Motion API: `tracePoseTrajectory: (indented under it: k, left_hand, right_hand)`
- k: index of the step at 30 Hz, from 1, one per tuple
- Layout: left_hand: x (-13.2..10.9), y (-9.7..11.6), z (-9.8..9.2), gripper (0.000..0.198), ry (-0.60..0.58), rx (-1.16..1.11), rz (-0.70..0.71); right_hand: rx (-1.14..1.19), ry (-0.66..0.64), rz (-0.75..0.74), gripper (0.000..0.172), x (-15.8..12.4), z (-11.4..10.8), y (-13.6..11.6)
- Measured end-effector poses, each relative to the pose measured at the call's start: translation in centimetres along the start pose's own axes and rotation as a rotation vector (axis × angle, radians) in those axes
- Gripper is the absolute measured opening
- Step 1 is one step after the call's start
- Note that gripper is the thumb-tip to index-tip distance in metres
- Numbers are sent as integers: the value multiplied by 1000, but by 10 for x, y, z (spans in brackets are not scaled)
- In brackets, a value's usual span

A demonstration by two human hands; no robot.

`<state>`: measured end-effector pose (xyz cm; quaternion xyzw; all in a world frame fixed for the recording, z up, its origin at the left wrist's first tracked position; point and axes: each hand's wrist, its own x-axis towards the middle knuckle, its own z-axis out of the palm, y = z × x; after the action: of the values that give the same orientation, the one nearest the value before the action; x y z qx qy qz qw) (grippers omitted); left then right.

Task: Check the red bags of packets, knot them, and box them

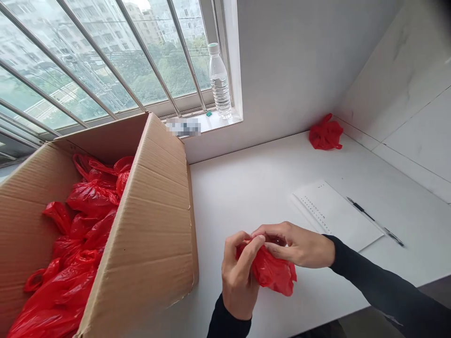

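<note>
While my left hand (239,277) and right hand (296,244) are both gripping one crumpled red plastic bag (275,274) above the white table (246,188), the white printed sheet (338,216) is lying nearby, lettering too small to read.

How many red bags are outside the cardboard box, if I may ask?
2: one bag between left hand and right hand, another bag by the far wall; others may be hidden.

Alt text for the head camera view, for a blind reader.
The left hand and right hand hold a red bag over a table. A box of red bags stands left; paper, a pen and a second bag lie right.
</note>
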<state>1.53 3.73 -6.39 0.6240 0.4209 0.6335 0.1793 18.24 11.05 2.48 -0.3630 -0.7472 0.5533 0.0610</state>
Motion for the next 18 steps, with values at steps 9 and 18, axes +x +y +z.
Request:
tracePoseTrajectory:
  k: [9, 18]
  left_hand:
    - [-8, 14, 1, 40, -65, -37, -138]
    - [-30, 6, 12, 43, 97, -89, -143]
  right_hand:
    - [51, 106, 90, 25, -10, 3, -10]
    - [-361, 542, -13, 20, -23, 12, 39]
